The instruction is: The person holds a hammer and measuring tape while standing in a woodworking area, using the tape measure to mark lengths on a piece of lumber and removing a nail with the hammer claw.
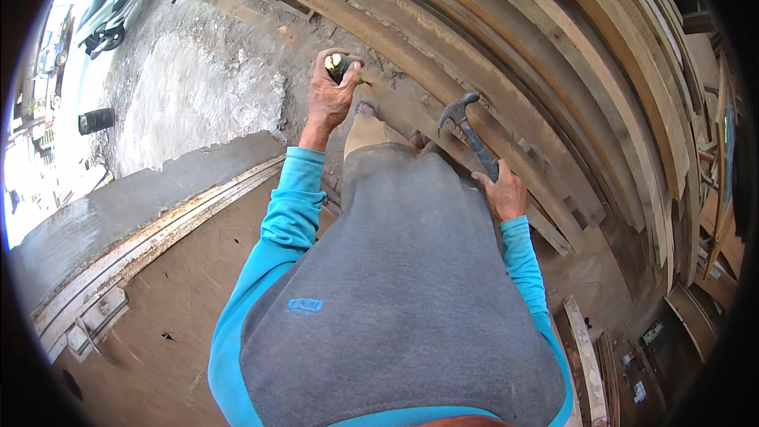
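My left hand (328,103) is raised ahead of me, its fingers wrapped round a small black and yellow-green tool (336,69). A short green tip pokes out past the thumb; the tool's exact kind does not show. On the other side, my right hand (506,193) grips a claw hammer (477,141) by the lower end of its dark handle. The hammer's head points forward, and its curved claw is toward the left. Below the hands, one of my feet (367,110) shows on the dusty ground.
Long wooden planks (443,39) lie stacked ahead and to the right. A brown panel with a metal latch (99,312) stands at the lower left, beside a grey concrete ledge (182,178). Farther left are a dark block (96,120) and a parked motorbike (111,0).
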Available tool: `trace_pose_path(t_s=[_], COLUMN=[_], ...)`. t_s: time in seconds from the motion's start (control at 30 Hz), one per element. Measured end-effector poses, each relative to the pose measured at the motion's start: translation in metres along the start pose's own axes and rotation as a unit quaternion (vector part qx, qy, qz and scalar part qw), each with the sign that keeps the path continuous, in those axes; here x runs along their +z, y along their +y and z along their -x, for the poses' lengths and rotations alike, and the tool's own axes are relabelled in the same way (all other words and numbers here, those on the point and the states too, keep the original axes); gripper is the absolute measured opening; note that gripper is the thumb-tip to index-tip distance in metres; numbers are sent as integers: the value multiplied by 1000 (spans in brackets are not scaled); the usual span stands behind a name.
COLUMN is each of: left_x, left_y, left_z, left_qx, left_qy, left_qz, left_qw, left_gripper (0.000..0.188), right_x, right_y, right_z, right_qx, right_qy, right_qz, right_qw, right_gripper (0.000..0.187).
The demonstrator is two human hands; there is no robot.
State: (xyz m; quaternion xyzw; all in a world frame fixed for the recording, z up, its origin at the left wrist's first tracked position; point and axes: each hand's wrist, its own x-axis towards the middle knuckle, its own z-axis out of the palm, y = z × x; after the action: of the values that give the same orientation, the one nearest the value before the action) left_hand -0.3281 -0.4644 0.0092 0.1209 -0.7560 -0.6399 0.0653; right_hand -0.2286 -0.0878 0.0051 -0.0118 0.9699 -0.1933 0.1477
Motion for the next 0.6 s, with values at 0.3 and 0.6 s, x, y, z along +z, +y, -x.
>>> trace_pose_path(t_s=[0.3,0.6], left_x=[-9,-13], left_y=[-22,-13], left_z=[8,38], left_qx=[39,17], left_qy=[19,16], left_qz=[12,142], left_qw=[999,990], left_gripper=[34,43], right_x=[1,25], right_y=[3,-6], right_z=[29,137], right_qx=[60,302], right_qy=[74,233], right_qz=[-129,-205], right_qw=[987,901], right_gripper=[42,39])
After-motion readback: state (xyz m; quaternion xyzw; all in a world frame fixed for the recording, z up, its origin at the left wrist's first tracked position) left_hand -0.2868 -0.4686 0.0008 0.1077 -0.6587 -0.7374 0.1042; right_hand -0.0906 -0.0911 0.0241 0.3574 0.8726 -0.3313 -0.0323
